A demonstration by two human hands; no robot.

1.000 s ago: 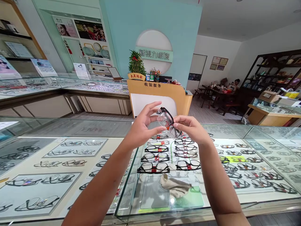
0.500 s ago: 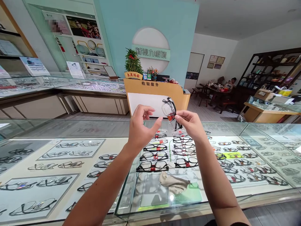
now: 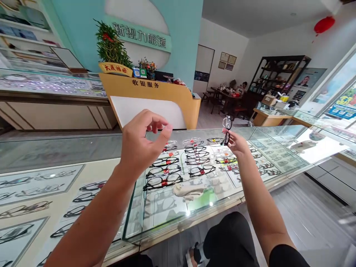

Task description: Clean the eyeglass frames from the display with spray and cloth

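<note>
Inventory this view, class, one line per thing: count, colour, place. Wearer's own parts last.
held glasses: one pair, black, in right hand
glass cases: several, clear, foreground and sides
displayed glasses: many, mostly dark, inside cases
cloth: one, beige, lower centre
counter: one, wood-toned, beyond the cases
plant: one, green, on counter
wall sign: one, pale green, above counter
lantern: one, red, upper right
shelf unit: one, dark, back right
seated person: one, colours unclear, back right
knee: one, black-clad, bottom centre
left hand: one, bare, left of centre
right hand: one, bare, right of centre

Bright daylight from right window (image 3: 340,102); glare spots on glass counter (image 3: 175,218).
</note>
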